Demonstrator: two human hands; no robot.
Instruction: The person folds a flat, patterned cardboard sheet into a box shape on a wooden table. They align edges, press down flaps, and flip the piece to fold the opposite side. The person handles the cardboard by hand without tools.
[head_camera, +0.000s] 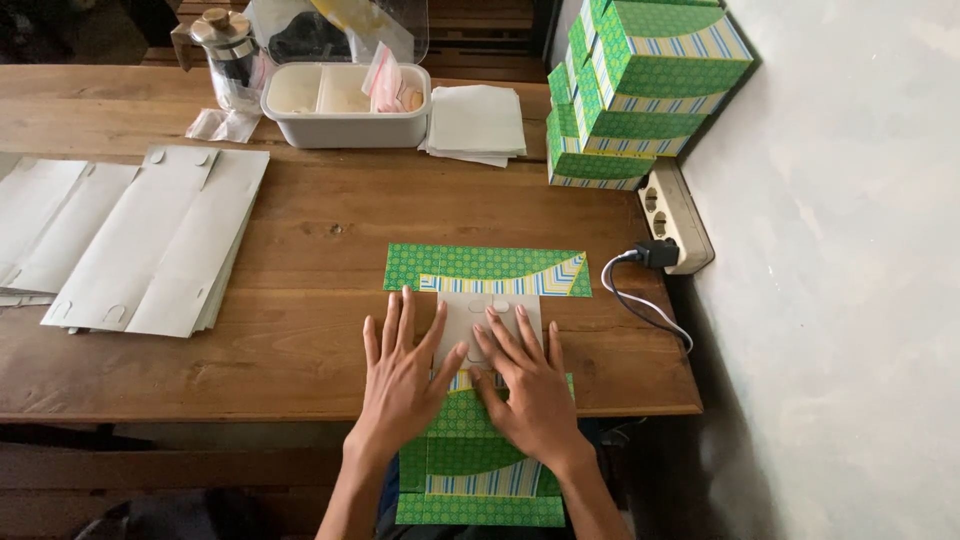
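Box blank flat under both hands' fingers.

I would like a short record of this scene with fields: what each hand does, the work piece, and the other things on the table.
left hand: flat, pressing on the box blank
right hand: flat, pressing on its grey flap
box blank: green patterned cardboard, unfolded, overhanging the table's near edge
table: wooden
finished boxes: stacked by the wall
grey blanks: piled at left
white tub: at the back
power strip: at right edge
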